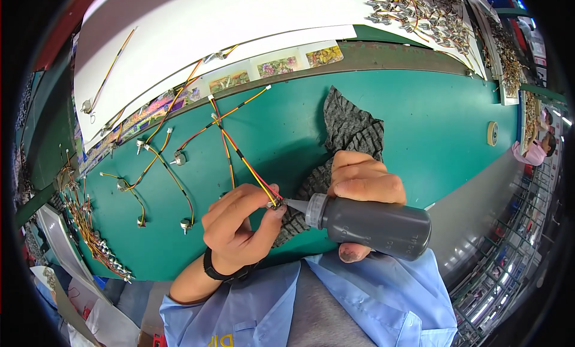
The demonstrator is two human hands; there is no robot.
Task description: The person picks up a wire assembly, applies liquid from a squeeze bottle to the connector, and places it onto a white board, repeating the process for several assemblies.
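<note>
From where I stand, a tangled bundle of metal components on red, yellow and black wires [99, 245] lies at the left end of the green tabletop [431, 125], with loose wired components [185, 225] spread out beside it. Next comes the left hand [236, 224], pinching a small metal component with red, yellow and black wires [275, 204] just above the tabletop's near side. I'd say the work wants that pinch firm and the wires leading away, as they do, so the join stays exposed. The tapered nozzle [296, 205] meets it from the right; whether they touch, I can't tell. A light, even squeeze and a steady tip should serve best, since too much pressure could flood so small a part.

As for pose, the left forearm rises from the lower edge, wrist in a black band [221, 269], thumb and fingertips closed on the component, the other fingers curled. The right hand [365, 182] is wrapped around the dark grey plastic squeeze bottle [377, 224], fingers over the far side, thumb beneath, holding it nearly level and pointing left. Behind it lies a crumpled grey-and-black striped cloth [353, 122]; farther right sits a yellowish roll of tape [492, 133].
</note>
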